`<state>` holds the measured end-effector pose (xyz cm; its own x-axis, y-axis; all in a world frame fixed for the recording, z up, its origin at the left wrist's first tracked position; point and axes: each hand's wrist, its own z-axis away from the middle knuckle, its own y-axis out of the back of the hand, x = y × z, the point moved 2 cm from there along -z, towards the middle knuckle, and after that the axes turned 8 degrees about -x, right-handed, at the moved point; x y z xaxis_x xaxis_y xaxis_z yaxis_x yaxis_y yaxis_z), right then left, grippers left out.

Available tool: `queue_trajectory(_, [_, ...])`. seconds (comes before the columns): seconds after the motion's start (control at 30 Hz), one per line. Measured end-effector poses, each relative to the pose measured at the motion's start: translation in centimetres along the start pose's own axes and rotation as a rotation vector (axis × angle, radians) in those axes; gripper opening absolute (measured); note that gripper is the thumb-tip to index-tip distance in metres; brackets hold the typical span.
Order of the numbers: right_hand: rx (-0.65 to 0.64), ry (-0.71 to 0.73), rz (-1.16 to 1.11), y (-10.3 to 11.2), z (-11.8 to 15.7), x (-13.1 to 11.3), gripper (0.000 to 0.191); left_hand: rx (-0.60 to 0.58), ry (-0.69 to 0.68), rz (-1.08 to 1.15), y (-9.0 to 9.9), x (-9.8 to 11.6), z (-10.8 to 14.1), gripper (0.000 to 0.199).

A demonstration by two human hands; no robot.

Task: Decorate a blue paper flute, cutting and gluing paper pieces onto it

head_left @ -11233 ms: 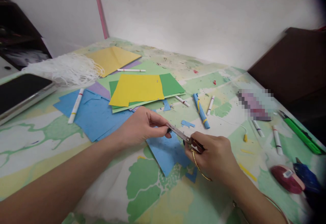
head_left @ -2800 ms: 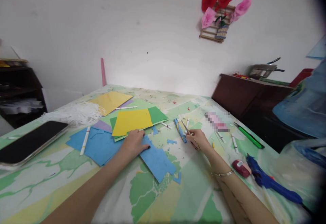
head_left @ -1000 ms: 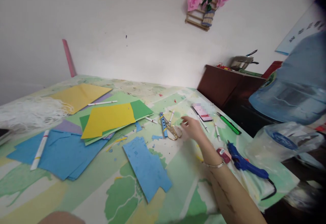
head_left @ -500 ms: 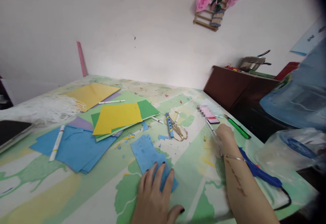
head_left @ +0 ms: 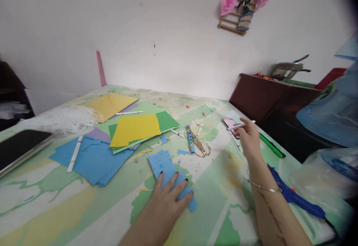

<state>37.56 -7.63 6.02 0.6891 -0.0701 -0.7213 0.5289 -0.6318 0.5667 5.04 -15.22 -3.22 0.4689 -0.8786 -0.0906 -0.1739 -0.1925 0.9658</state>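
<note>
A tabletop [head_left: 212, 186] under a green, white and yellow patterned cover meets a pale wall [head_left: 125, 33] along its far edge. Its far right corner touches a brown cabinet [head_left: 268, 95]. Along the right edge lie a green cutter [head_left: 272, 147] and, nearer, a blue glue gun [head_left: 291, 195], partly behind the right forearm. Toward the left edge are white string [head_left: 64, 119] and a dark-screened device [head_left: 24, 147]; blue sheets [head_left: 89, 164] and a yellow sheet [head_left: 137, 130] lie inward of them. Patterned cover shows between the forearms and left of the left wrist, room for either hand to slide.

The left hand [head_left: 170, 201] rests palm down, fingers spread, over the near end of a cut blue paper [head_left: 160, 161]. The right hand [head_left: 250, 137], well apart, pinches a white pen [head_left: 236, 126] above a phone [head_left: 230, 121] near the right edge. Gold-handled scissors [head_left: 199, 148] lie between the hands, touching a blue roll [head_left: 190, 140].
</note>
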Motion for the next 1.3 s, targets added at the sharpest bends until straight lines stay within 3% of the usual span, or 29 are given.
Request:
queue_trajectory(0.1, [-0.111, 0.13, -0.191, -2.8, 2.3, -3.0, 0.04, -0.062, 0.158, 0.051, 1.7, -0.5, 0.7, 0.052])
queue_trajectory(0.2, [-0.277, 0.192, -0.249, -5.9, 5.9, -5.5, 0.015, -0.073, 0.165, 0.093, 2.4, 0.5, 1.2, 0.066])
queue_trajectory(0.4, [-0.692, 0.378, -0.194, -9.9, 13.0, -8.9, 0.018, 0.195, 0.287, -0.082, 0.2, 3.2, 2.0, 0.04])
queue_trajectory(0.53, [-0.79, 0.427, -0.202, -10.3, 14.3, -9.3, 0.025, 0.229, 0.317, -0.103, -0.2, 4.0, 2.2, 0.03])
queue_trajectory(0.63, [-0.709, 0.438, -0.19, -9.3, 12.9, -9.1, 0.021, 0.284, 0.382, -0.051, 0.8, 4.0, 2.2, 0.034])
queue_trajectory(0.77, [-0.395, 0.4, -0.098, -6.8, 9.7, -8.3, 0.01, 0.361, 0.424, -0.019, 1.7, 4.1, 2.0, 0.034])
queue_trajectory(0.87, [-0.328, 0.404, -0.063, -5.6, 8.2, -7.9, 0.011, 0.346, 0.409, -0.033, 1.7, 4.2, 1.8, 0.03])
queue_trajectory(0.97, [-0.291, 0.385, -0.055, -5.4, 7.7, -7.4, 0.015, 0.218, 0.314, -0.025, 1.8, 4.0, 1.6, 0.035])
queue_trajectory(1.1, [-0.21, 0.332, -0.062, -5.2, 7.1, -6.8, 0.02, 0.0, 0.058, 0.067, 2.9, 4.0, 1.3, 0.068])
queue_trajectory(1.3, [-0.109, 0.309, -0.096, -4.3, 6.8, -6.8, 0.019, -0.224, -0.031, 0.34, 4.1, 2.8, -0.2, 0.07])
